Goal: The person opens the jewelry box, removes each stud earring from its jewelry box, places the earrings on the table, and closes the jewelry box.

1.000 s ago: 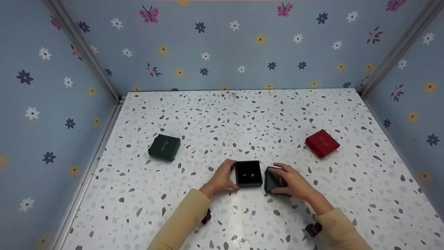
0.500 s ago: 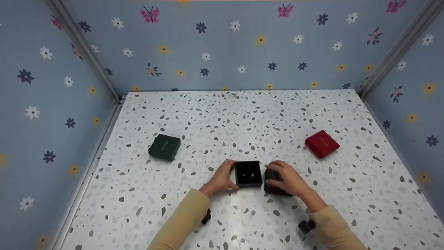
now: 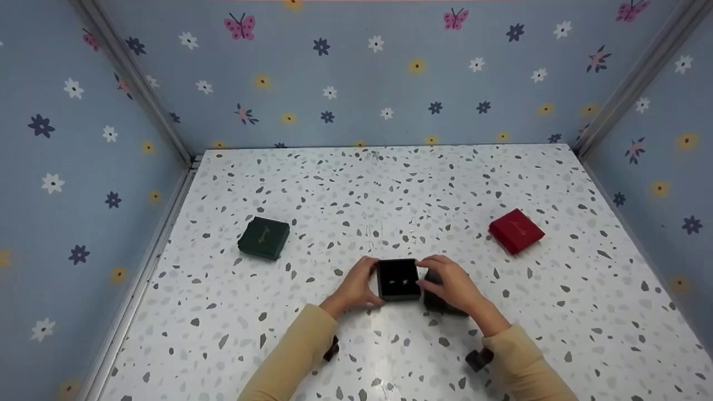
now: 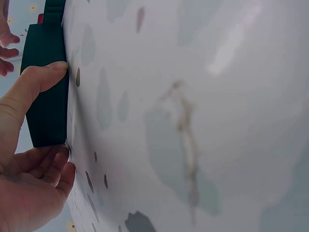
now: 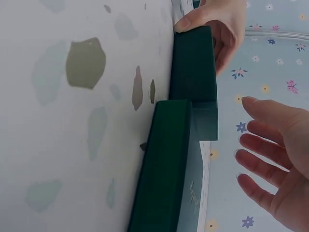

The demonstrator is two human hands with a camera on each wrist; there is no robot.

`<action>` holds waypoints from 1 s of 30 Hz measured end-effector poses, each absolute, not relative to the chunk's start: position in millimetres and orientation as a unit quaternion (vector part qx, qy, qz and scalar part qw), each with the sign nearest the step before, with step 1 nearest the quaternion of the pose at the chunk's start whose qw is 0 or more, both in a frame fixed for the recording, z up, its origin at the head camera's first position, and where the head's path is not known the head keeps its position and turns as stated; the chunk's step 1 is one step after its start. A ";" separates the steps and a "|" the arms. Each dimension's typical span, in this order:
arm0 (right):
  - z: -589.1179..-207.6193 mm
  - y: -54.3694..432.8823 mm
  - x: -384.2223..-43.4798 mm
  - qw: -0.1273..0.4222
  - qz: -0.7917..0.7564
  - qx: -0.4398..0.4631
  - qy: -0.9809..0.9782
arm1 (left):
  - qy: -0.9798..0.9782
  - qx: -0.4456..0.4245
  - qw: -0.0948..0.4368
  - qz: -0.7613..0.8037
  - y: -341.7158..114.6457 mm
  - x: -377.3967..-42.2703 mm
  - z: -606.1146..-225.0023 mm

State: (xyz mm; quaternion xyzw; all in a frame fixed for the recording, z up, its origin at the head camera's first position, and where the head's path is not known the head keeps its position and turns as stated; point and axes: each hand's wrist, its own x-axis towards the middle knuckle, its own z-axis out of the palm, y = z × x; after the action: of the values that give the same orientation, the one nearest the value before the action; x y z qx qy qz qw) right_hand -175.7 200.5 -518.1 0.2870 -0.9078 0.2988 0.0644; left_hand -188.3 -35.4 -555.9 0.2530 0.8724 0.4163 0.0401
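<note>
Head view first, and the action is right here at the near part of the counter (image 3: pixel 334 195)! The uncovered box (image 3: pixel 401 297) sits between the hands, two small shiny pieces (image 3: pixel 405 282) on its black lining. It looks nearly square from above, so no long axis stands out. The left hand (image 3: pixel 353 287) is the nearer of the two, gripping from the left with thumb at the near corner and fingertips at the far one. On the other side, the right hand (image 3: pixel 454 284) hovers over the lid (image 3: pixel 443 303), fingers spread and holding nothing, tips beside the box's right edge. Here's the key relation: box directly left of those fingertips, lid just right of the box, crowding that side. Farther off, the green box (image 3: pixel 264 238) lies to the left and the red box (image 3: pixel 516 231) to the right, both well apart and blocking nothing.

Over to the left wrist: the thumb presses the near wall, fingers bend round the end, and the box rests level on the surface.

Now the right wrist: clear air shows between those loose fingers and everything below! The lid lies gold lettering up, slightly angled to the box; whether the two touch, this angle can't tell.
</note>
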 end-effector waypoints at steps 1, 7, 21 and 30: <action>-518.3 199.4 -176.1 0.067 0.300 0.287 -0.907 | 0.873 0.252 0.041 0.416 -35.3 -188.3 -556.1; -521.1 194.2 -179.6 0.069 0.308 0.289 -0.904 | 0.874 0.243 0.051 0.418 -35.2 -187.8 -556.5; -524.1 184.7 -187.6 0.058 0.295 0.290 -0.909 | 0.872 0.236 0.052 0.426 -35.2 -186.7 -555.1; -528.4 181.6 -189.4 0.029 0.282 0.281 -0.917 | 0.876 0.245 0.050 0.412 -34.9 -188.0 -554.3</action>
State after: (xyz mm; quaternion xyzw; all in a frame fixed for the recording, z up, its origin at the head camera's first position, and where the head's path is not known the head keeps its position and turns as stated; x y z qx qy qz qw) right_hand -189.4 181.6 -528.4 0.2807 -0.9169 0.2821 0.0290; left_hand -188.0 -34.9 -554.3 0.2445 0.8762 0.4124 0.0498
